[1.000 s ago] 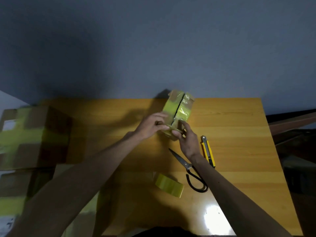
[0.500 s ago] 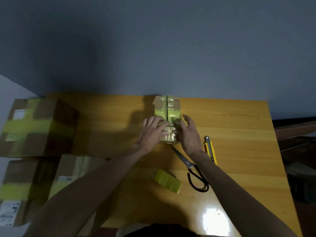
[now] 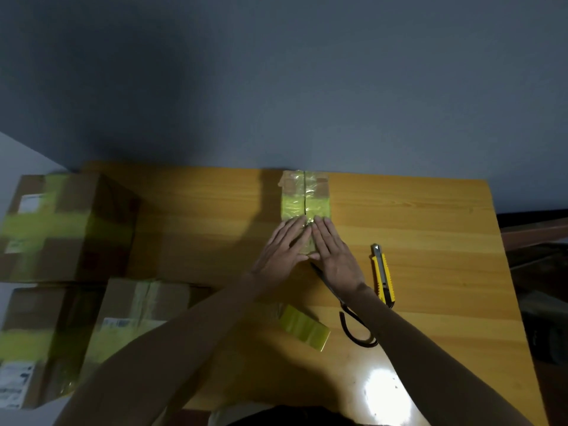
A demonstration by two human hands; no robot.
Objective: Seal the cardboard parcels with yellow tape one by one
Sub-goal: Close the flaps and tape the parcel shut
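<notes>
Parcel: small cardboard parcel lying flat near the far edge of the table, about halfway along its width. Shiny yellow tape covers most of its top. A dark seam runs down the middle, and some bare brown cardboard shows at the far end.
Table: warm yellow wood, with a bright patch of glare near the person's edge.
Left hand: palm down and flat, fingers straight and close together. It presses on the near left part of the parcel's top and grips nothing.
Right hand: also flat with straight fingers, pressing the near right part of the parcel and gripping nothing. The two hands lie side by side, almost meeting over the seam.
Tape roll: yellow, lying on the table close to the person, between the two forearms and well apart from the parcel.
Scissors: black handles rest on the table just right of the tape roll. The blades point toward the parcel and are mostly hidden under the right wrist.
Utility knife: yellow and black, lying lengthwise on the table to the right of the right hand, not touching it.
Large boxes: three bigger cardboard boxes at the far left, blurred, banded with yellow tape and carrying white labels. Whether they stand on the table cannot be told.
Wall: plain dark grey-blue, behind the table.
</notes>
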